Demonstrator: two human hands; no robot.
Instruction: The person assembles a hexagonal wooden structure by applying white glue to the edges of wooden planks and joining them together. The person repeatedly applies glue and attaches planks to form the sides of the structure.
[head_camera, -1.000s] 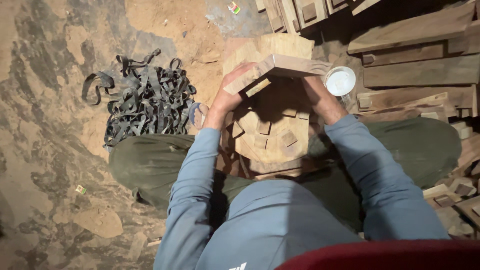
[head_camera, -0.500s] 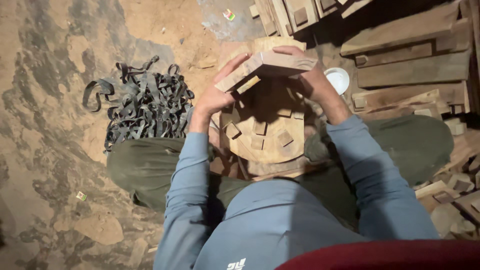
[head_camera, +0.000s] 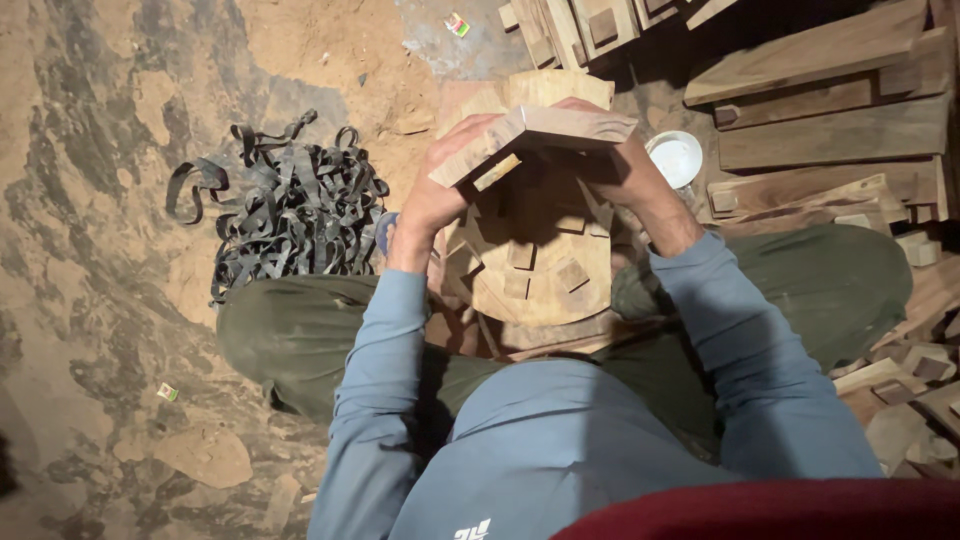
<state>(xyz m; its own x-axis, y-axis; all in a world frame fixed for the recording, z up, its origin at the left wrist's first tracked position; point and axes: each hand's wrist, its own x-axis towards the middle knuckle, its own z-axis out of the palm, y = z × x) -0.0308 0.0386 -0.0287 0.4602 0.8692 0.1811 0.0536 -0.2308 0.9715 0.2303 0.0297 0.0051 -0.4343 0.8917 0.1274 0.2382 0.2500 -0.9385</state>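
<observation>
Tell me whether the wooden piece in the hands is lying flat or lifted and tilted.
Lifted and tilted: the wooden piece is held by the left hand and right hand above the round wooden block, left end lower.

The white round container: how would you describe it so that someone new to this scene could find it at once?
Start at the stacked dark timber beams on the right. At their near edge, just beyond the right hand, sits the white round container on the ground. It is the only bright white, circular thing among brown, straight-edged wood.

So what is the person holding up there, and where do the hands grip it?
A flat wooden block, held by both ends: the left hand on its lower left end, the right hand under its right end.
</observation>
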